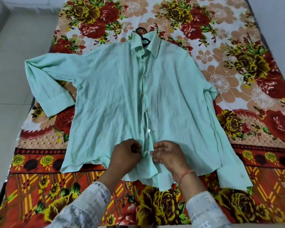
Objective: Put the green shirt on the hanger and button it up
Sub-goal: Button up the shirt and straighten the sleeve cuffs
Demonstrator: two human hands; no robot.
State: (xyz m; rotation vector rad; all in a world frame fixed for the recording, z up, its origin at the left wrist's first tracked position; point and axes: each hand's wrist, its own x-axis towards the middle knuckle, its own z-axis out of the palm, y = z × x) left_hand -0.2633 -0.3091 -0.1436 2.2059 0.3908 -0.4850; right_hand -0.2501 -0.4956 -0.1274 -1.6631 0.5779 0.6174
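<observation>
The light green shirt (115,89) lies flat on the bed, front up, collar at the far end and sleeves spread to both sides. A black hanger (142,36) sits inside it; only its hook and neck show at the open collar. Several buttons run down the closed placket, and a white one (149,130) shows just above my hands. My left hand (126,156) pinches the left front edge near the hem. My right hand (167,155) pinches the right front edge beside it. Both hands meet at the placket's lower part.
The bed is covered by a floral sheet (237,66) in red, yellow and peach. Grey tiled floor (15,55) runs along the bed's left side, with a wall at the far right. The shirt's right cuff (234,178) lies near the bed's front.
</observation>
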